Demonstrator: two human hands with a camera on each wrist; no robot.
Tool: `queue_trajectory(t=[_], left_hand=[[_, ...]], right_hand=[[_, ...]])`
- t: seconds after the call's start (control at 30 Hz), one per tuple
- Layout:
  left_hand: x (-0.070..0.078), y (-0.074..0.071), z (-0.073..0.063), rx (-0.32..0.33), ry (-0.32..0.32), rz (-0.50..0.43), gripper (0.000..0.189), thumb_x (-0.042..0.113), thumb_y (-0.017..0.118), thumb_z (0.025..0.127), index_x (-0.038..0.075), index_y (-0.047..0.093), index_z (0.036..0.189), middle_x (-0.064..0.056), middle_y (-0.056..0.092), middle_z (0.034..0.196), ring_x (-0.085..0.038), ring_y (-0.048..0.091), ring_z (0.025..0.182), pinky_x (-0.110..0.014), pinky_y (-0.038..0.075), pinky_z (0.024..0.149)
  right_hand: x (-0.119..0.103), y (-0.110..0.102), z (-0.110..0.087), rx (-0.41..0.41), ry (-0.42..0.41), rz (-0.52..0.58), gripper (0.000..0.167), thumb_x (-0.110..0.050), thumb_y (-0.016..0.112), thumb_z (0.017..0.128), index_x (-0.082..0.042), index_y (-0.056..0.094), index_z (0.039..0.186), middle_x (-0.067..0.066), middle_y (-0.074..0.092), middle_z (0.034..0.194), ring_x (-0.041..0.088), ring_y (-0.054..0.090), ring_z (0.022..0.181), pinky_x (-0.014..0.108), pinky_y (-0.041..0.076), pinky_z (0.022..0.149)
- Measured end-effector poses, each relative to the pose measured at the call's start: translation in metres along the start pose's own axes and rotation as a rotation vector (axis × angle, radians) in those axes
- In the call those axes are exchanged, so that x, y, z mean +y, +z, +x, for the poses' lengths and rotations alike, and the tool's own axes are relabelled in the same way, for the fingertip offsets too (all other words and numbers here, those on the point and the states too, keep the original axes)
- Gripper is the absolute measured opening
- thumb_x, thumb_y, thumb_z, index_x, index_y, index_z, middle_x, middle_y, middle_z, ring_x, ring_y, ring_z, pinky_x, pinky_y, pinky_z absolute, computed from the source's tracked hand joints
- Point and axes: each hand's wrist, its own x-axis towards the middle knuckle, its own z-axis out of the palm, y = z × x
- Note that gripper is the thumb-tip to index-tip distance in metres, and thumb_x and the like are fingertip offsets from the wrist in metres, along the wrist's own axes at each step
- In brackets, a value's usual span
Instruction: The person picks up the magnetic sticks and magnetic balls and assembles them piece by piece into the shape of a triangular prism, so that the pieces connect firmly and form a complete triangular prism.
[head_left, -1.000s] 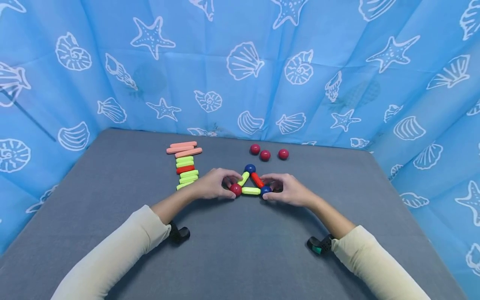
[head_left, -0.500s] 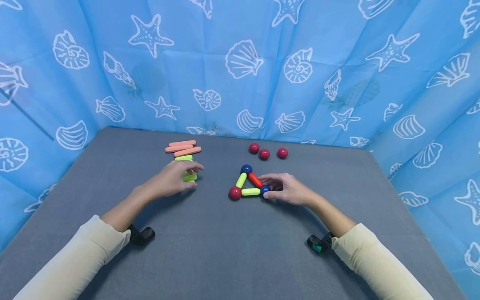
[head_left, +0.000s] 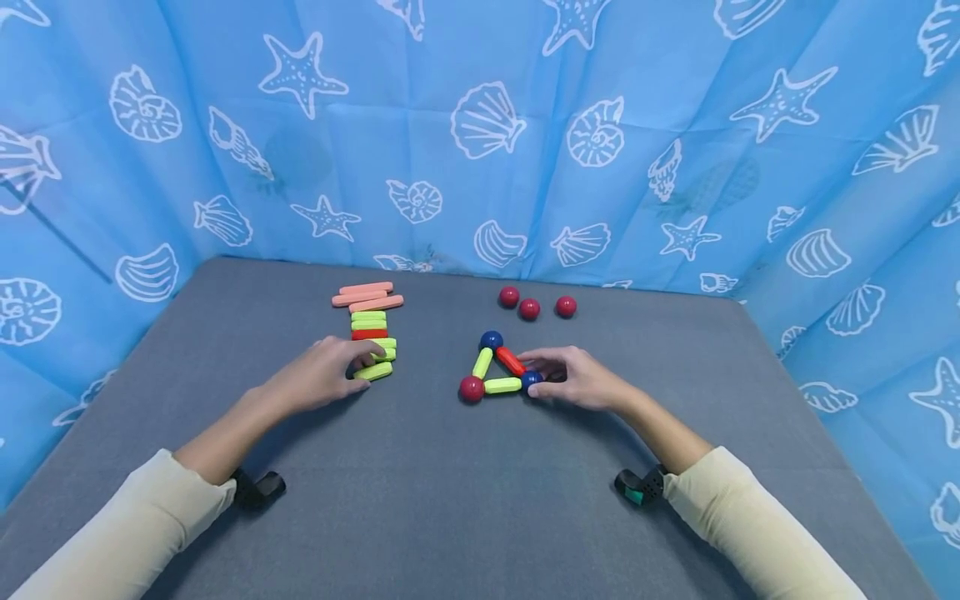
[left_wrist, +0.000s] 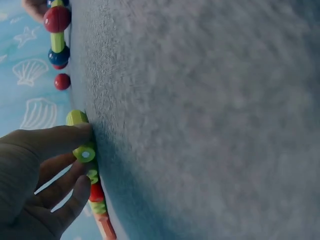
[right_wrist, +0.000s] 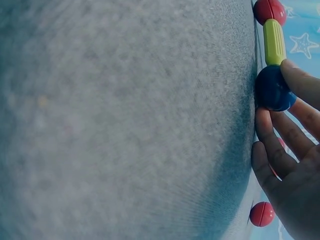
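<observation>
A triangle of magnetic balls and sticks lies mid-table: a red ball (head_left: 471, 389), a far blue ball (head_left: 491, 340), a near-right blue ball (right_wrist: 272, 89), two yellow-green sticks and a red stick (head_left: 511, 361). My right hand (head_left: 573, 379) holds the near-right blue ball between thumb and fingers. Over the column of short sticks at left, my left hand (head_left: 318, 375) curls its thumb and index finger around a yellow-green stick (left_wrist: 85, 153) showing a metal disc in its end. The nearest yellow-green stick (head_left: 373, 372) lies beside the thumb, slightly apart from the others.
Three salmon sticks (head_left: 367, 296) lie beyond the column, which also holds a red short stick (head_left: 369, 334). Three loose red balls (head_left: 529, 309) sit at the back of the grey-covered table (head_left: 480, 500). A blue shell-print curtain (head_left: 420, 125) hangs behind.
My left hand has let go of the triangle's red ball and moved left to the short sticks, parting the nearest one from the rest. My right hand stays on the blue ball.
</observation>
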Motion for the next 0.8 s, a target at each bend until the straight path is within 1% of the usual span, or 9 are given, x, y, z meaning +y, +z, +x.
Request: queue_trajectory(t=[0.1, 0.2, 0.27, 0.33, 0.43, 0.53, 0.63, 0.73, 0.8], left_hand=[[0.002, 0.003, 0.002, -0.003, 0.009, -0.065, 0.045, 0.003, 0.078, 0.083, 0.006, 0.064, 0.126, -0.006, 0.072, 0.107, -0.022, 0.067, 0.098, -0.05, 0.051, 0.092], [0.008, 0.007, 0.01, 0.012, 0.025, -0.174, 0.047, 0.003, 0.077, 0.085, 0.006, 0.062, 0.129, -0.005, 0.072, 0.109, -0.02, 0.067, 0.1, -0.048, 0.052, 0.092], [0.016, 0.011, 0.019, 0.031, 0.04, -0.263, 0.047, 0.002, 0.076, 0.086, 0.005, 0.061, 0.13, -0.005, 0.071, 0.11, -0.019, 0.067, 0.1, -0.044, 0.054, 0.089], [0.026, 0.014, 0.032, 0.055, 0.046, -0.355, 0.047, 0.001, 0.075, 0.086, 0.005, 0.061, 0.13, -0.005, 0.07, 0.11, -0.018, 0.067, 0.099, -0.04, 0.056, 0.085], [0.043, 0.019, 0.054, 0.09, 0.05, -0.458, 0.044, -0.001, 0.074, 0.086, 0.005, 0.062, 0.128, -0.006, 0.069, 0.112, -0.02, 0.066, 0.101, -0.038, 0.056, 0.087], [0.058, 0.026, 0.077, 0.13, 0.05, -0.517, 0.039, -0.001, 0.074, 0.086, 0.006, 0.064, 0.123, -0.006, 0.068, 0.114, -0.021, 0.065, 0.105, -0.039, 0.054, 0.091], [0.068, 0.033, 0.098, 0.162, 0.059, -0.541, 0.034, 0.001, 0.074, 0.087, 0.006, 0.065, 0.12, -0.006, 0.067, 0.113, -0.02, 0.064, 0.106, -0.039, 0.053, 0.094], [0.074, 0.039, 0.115, 0.176, 0.072, -0.546, 0.029, 0.003, 0.073, 0.089, 0.006, 0.066, 0.117, -0.006, 0.068, 0.112, -0.02, 0.064, 0.106, -0.038, 0.053, 0.094], [0.076, 0.043, 0.123, 0.178, 0.08, -0.544, 0.028, 0.003, 0.073, 0.089, 0.004, 0.066, 0.116, -0.007, 0.068, 0.111, -0.02, 0.064, 0.105, -0.037, 0.053, 0.093]], right_hand=[[0.0, 0.0, 0.001, 0.0, 0.002, -0.001, 0.052, -0.016, 0.073, 0.091, -0.001, 0.056, 0.138, 0.015, 0.065, 0.125, 0.028, 0.062, 0.111, 0.047, 0.051, 0.095], [-0.001, 0.0, 0.001, -0.002, 0.004, -0.001, 0.052, -0.016, 0.073, 0.091, -0.001, 0.056, 0.138, 0.015, 0.065, 0.124, 0.028, 0.062, 0.111, 0.047, 0.051, 0.095], [-0.001, 0.0, 0.001, -0.003, 0.004, 0.0, 0.053, -0.016, 0.073, 0.091, -0.001, 0.056, 0.138, 0.015, 0.065, 0.124, 0.027, 0.062, 0.111, 0.047, 0.051, 0.095], [-0.001, 0.0, 0.0, -0.005, 0.004, 0.0, 0.053, -0.016, 0.073, 0.091, -0.001, 0.056, 0.138, 0.015, 0.065, 0.124, 0.027, 0.062, 0.111, 0.047, 0.051, 0.095], [-0.002, -0.001, 0.0, -0.007, 0.007, 0.0, 0.053, -0.016, 0.073, 0.091, -0.001, 0.056, 0.138, 0.015, 0.064, 0.125, 0.028, 0.062, 0.111, 0.048, 0.05, 0.095], [-0.002, -0.001, 0.0, -0.01, 0.01, -0.001, 0.053, -0.017, 0.073, 0.091, -0.001, 0.056, 0.138, 0.015, 0.064, 0.126, 0.028, 0.062, 0.112, 0.048, 0.05, 0.095], [-0.002, -0.001, 0.0, -0.012, 0.011, 0.0, 0.053, -0.017, 0.073, 0.091, -0.001, 0.055, 0.138, 0.015, 0.064, 0.126, 0.028, 0.062, 0.112, 0.048, 0.05, 0.095], [-0.002, 0.0, 0.0, -0.012, 0.008, 0.001, 0.052, -0.016, 0.072, 0.092, -0.001, 0.055, 0.138, 0.015, 0.064, 0.126, 0.028, 0.062, 0.112, 0.049, 0.05, 0.095], [-0.002, 0.0, 0.0, -0.012, 0.008, 0.001, 0.052, -0.016, 0.072, 0.092, -0.001, 0.055, 0.139, 0.015, 0.064, 0.126, 0.028, 0.062, 0.112, 0.049, 0.05, 0.095]])
